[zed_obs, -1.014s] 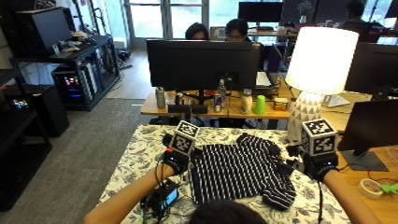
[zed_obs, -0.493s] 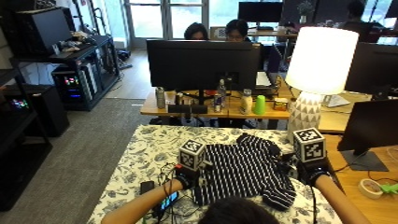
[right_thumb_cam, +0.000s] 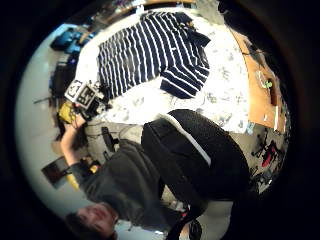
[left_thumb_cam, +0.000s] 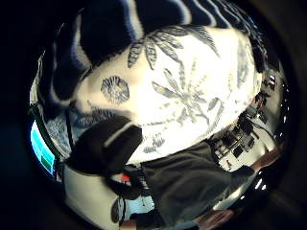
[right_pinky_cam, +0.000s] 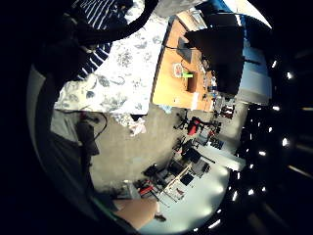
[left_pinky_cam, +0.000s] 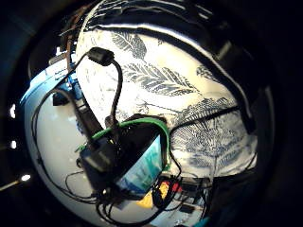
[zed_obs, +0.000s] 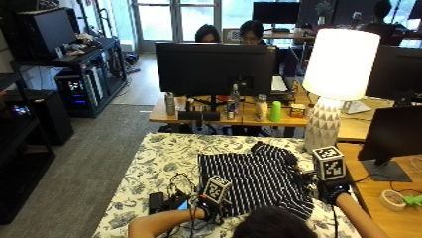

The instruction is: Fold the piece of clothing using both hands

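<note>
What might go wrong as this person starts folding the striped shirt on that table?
A tangle of cables and a small black device lie on the tablecloth beside the left hand; a fold might snag or drag them. The striped shirt lies rumpled near its far end, so creases might get folded in. The lamp stands near the right hand.

From above, my own head (zed_obs: pixel 267 225) covers the near hem of the striped shirt (zed_obs: pixel 254 178), down at six o'clock. My left hand (zed_obs: pixel 210 210) and right hand (zed_obs: pixel 333 188) sit mostly under their markers, so I cannot tell how my fingers are set. The small things tangled beside the phone (zed_obs: pixel 179 204) are too small to name.
</note>
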Available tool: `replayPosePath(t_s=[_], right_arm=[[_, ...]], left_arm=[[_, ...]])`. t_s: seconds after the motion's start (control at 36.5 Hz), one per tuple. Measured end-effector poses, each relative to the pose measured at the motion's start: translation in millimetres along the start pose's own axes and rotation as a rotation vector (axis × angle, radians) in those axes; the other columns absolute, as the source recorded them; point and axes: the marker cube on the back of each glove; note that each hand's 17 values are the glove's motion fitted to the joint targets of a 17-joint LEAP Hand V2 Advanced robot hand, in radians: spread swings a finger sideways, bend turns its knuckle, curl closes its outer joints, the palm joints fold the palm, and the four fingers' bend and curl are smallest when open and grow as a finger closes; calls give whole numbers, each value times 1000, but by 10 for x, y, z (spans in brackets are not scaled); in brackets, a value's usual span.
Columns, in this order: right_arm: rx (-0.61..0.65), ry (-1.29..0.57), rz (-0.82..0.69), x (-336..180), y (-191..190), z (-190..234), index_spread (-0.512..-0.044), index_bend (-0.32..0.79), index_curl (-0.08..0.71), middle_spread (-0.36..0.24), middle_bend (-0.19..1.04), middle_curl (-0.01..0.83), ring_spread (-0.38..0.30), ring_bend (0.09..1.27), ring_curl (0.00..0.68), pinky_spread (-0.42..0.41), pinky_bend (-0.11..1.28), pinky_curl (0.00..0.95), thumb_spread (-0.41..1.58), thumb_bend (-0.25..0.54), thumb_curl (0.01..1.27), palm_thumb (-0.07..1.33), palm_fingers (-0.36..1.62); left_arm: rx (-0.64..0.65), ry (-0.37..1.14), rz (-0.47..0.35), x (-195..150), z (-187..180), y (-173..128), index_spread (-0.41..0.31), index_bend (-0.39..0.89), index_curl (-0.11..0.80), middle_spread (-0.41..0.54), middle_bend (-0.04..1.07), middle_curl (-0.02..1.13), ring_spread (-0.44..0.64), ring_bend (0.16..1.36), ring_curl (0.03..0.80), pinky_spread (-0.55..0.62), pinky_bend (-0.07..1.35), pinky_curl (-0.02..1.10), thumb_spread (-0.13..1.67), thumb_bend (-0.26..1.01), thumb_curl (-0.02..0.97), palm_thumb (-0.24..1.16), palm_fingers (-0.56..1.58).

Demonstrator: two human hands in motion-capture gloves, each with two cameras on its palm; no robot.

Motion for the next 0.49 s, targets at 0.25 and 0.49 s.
replayPosePath(t_s=[0.25, 0.49], right_arm=[[-43, -26, -11, 29, -165, 273, -326, 105, 168, -25, 207, 365, -10, 573, 345, 129, 617, 349, 1194, -14, 195, 268, 513], [-139, -53, -35, -35, -325, 562, -326, 103, 177, -26, 194, 372, -17, 561, 349, 132, 606, 352, 1198, -16, 195, 271, 520]], left_arm=[[163, -24, 10, 9, -204, 44, -59, 157, 225, 71, 124, 248, 48, 679, 252, -125, 830, 352, 1033, 38, 254, 300, 567], [240, 11, -91, -65, -601, 185, -197, 199, 301, -154, 188, 296, -233, 613, 286, -382, 813, 361, 1171, 154, 290, 564, 1067]])
